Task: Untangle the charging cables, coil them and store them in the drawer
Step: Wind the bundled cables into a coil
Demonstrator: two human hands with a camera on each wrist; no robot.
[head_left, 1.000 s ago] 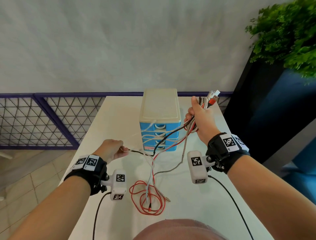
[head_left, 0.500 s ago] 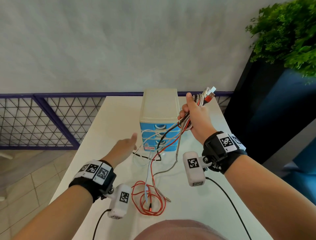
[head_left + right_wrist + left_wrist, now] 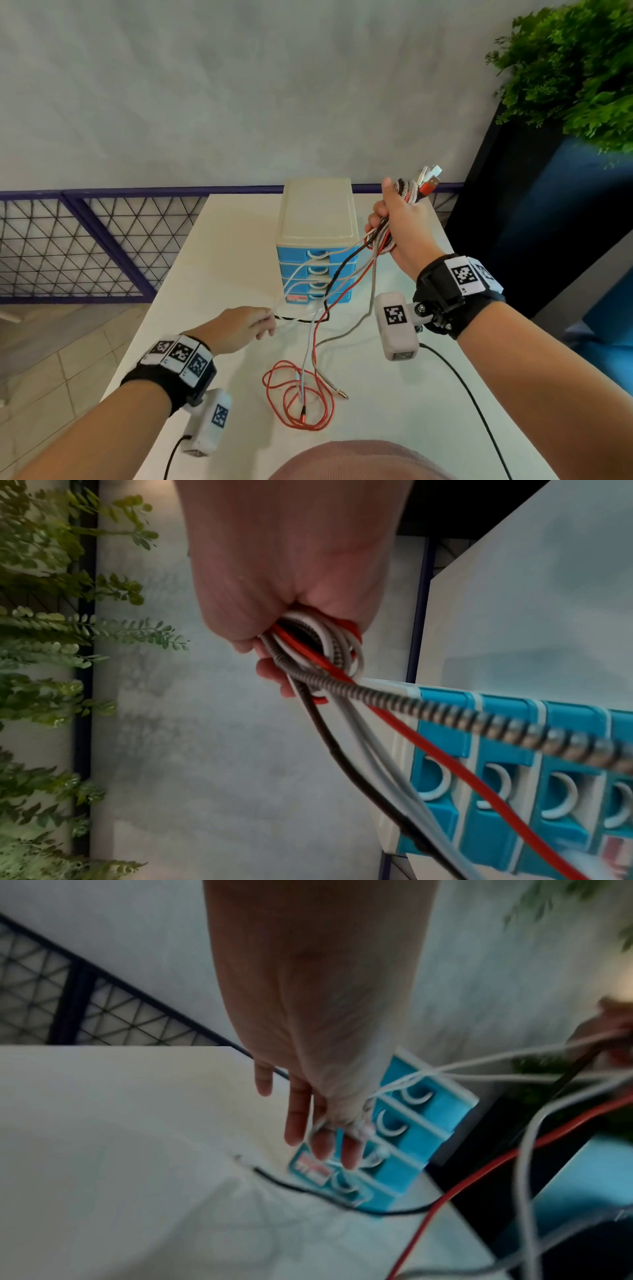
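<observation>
1. Since half a second ago my left hand [image 3: 239, 327] has gone from open fingers back to the strands, and my right hand [image 3: 400, 229] has stayed raised.
2. The white table [image 3: 219, 240] carries the drawer unit [image 3: 317, 219] at 12 o'clock; all 4 blue drawers are closed.
3. My right hand, at 1 o'clock, is fisted round the cable bundle [image 3: 318, 647], with plugs [image 3: 430, 178] sticking out above.
4. The red cable [image 3: 298, 401] lies looped at 6 o'clock on the table, with the spring-wrapped cable [image 3: 373, 274] dropping beside it.
5. My left hand, at 9 o'clock, pinches the white cable [image 3: 411, 1080] between thumb and fingers [image 3: 351, 1153]; the black cable [image 3: 298, 320] ends just beside them.
</observation>
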